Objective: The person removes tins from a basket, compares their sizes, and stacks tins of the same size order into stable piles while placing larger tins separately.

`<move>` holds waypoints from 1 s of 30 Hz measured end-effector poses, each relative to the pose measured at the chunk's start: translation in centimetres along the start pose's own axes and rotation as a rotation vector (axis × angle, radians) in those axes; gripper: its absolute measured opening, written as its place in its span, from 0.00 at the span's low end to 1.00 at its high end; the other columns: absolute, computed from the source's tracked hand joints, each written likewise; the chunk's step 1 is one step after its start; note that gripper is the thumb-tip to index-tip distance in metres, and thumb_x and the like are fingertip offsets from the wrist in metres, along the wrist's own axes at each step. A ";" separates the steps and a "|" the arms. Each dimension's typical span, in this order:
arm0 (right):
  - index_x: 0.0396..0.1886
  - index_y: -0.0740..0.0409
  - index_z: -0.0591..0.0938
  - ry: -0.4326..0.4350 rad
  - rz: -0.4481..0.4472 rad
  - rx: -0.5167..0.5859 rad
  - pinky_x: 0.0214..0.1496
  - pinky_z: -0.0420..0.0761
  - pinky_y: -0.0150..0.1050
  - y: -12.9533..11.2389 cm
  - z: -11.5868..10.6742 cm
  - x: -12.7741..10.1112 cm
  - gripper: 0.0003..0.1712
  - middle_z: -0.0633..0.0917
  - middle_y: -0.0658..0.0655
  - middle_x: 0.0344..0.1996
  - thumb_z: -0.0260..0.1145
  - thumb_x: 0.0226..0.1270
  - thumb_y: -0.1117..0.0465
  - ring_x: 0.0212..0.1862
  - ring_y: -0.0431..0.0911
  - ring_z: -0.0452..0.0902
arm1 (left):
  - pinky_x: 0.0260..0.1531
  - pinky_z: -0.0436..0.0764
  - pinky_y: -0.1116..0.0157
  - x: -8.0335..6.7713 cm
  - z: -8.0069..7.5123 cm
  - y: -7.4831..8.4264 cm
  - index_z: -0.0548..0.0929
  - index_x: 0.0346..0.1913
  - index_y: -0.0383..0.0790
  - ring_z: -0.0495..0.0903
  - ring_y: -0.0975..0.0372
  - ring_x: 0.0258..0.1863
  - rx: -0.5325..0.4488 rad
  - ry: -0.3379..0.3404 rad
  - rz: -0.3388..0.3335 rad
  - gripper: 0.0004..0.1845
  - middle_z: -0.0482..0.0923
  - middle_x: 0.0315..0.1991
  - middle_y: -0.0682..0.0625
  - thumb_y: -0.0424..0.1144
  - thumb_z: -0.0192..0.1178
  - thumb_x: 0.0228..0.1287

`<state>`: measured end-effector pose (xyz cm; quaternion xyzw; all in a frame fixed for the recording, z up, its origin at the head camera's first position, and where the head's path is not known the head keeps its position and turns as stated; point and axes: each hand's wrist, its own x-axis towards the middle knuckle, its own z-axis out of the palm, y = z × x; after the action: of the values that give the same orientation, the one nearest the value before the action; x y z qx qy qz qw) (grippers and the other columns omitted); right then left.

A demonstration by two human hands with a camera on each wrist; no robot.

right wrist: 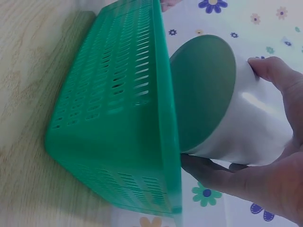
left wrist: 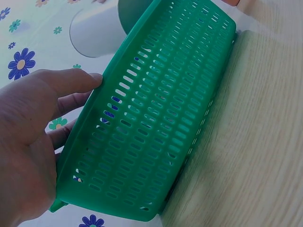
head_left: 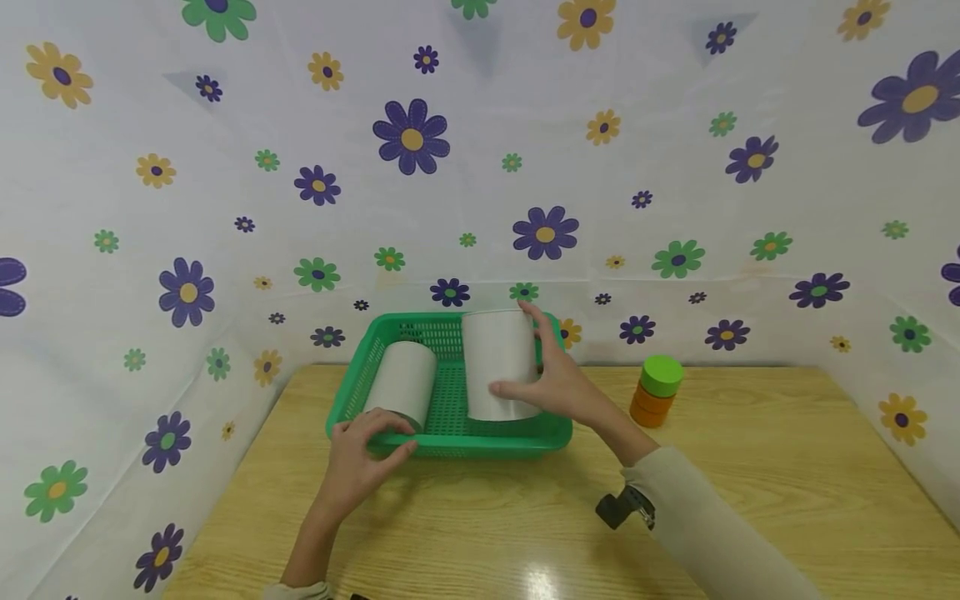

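A green plastic basket [head_left: 487, 452] with slotted walls stands on the table. At its right end my right hand [head_left: 558, 383] holds a smooth white cylinder [head_left: 495, 362] partly above the rim, thumb on its near side and fingers round its far right side. In the right wrist view the flat, green-tinted end of this cylinder [right wrist: 255, 123] faces the basket rim. A second white cylinder [head_left: 405, 379] lies tilted in the left part of the basket. My left hand [head_left: 363, 458] grips the front rim near the left corner, fingers over the inside; their tips are partly hidden in the left wrist view.
To the right of the basket stands a small orange jar [head_left: 651, 407] with a bright green lid. The wooden table [head_left: 480, 517] meets a flower-printed white cloth [head_left: 480, 192] just behind the basket, with the same cloth along both sides.
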<state>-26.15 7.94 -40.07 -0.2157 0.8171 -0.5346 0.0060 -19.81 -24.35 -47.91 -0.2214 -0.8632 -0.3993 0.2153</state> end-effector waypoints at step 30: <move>0.81 0.33 0.45 0.259 -0.224 -0.113 0.46 0.82 0.65 -0.3 -2.0 -5.9 0.70 0.57 0.55 0.77 0.85 0.51 0.58 0.61 0.71 0.74 | 0.47 0.56 0.50 0.0 -0.1 0.1 0.85 0.39 0.55 0.80 0.61 0.45 0.007 -0.008 -0.011 0.11 0.84 0.40 0.63 0.37 0.76 0.57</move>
<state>-21.15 11.68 -40.29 -0.2346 0.8108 -0.5082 -0.1711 -19.73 -24.32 -47.78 -0.2176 -0.8666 -0.3967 0.2105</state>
